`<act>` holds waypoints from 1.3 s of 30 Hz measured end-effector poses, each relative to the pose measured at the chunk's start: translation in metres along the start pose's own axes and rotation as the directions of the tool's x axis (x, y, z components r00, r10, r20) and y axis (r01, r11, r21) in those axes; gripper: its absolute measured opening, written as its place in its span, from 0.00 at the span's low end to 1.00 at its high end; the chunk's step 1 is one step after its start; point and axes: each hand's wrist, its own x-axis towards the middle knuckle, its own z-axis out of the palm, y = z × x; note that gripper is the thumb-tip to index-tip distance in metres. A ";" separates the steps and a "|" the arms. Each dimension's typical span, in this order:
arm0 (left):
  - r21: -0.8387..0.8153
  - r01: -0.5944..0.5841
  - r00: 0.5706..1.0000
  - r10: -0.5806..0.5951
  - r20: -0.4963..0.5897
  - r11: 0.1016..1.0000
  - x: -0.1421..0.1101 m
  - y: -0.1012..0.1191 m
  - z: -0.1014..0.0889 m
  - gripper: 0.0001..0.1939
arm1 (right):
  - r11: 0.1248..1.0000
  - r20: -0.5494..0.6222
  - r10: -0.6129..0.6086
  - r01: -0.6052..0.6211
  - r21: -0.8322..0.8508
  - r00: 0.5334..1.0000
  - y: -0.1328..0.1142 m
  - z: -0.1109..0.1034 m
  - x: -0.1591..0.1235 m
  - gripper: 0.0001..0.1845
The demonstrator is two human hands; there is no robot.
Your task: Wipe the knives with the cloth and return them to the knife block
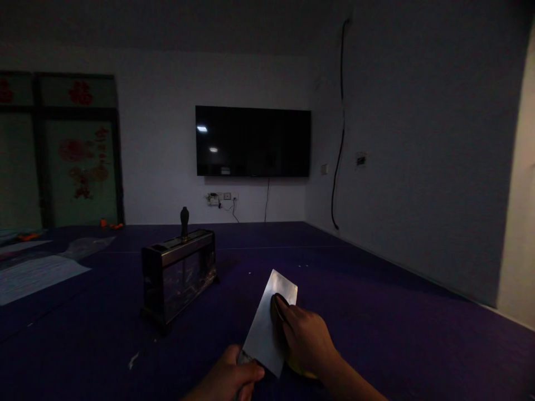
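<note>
My left hand point(234, 374) is closed around the handle end of a cleaver at the bottom centre. The cleaver's broad, shiny blade point(264, 326) points up and away, tilted to the right. Against the blade's right side my right hand point(308, 341) presses a sponge point(307, 372), dark on one face and yellow along its lower edge. Its fingers are bent over the sponge and hide most of it. To the left stands a knife block point(180, 278) with see-through sides and a dark frame. One black handle point(184, 223) sticks up from its top.
A dark purple tabletop point(355, 301) spreads around my hands, with small white scraps on it. White sheets point(37, 275) and clear plastic point(90, 245) lie at the left. Small orange things point(111, 224) sit at the far edge. A black cable point(341, 139) hangs down the right wall.
</note>
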 end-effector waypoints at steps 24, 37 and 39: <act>-0.014 0.091 0.992 -0.092 -0.085 0.996 0.003 0.007 0.000 0.18 | 0.812 0.005 -0.584 0.584 0.013 0.812 -0.030 0.005 -0.016 0.22; 0.046 0.037 0.999 -0.035 -0.041 0.998 -0.010 0.016 0.005 0.13 | 0.978 -0.038 -0.206 0.207 0.019 0.978 -0.002 0.001 -0.003 0.29; 0.081 0.079 0.996 -0.076 -0.037 0.994 -0.007 0.015 0.003 0.15 | 0.994 -0.043 -0.109 0.109 -0.003 0.993 0.005 -0.001 0.001 0.29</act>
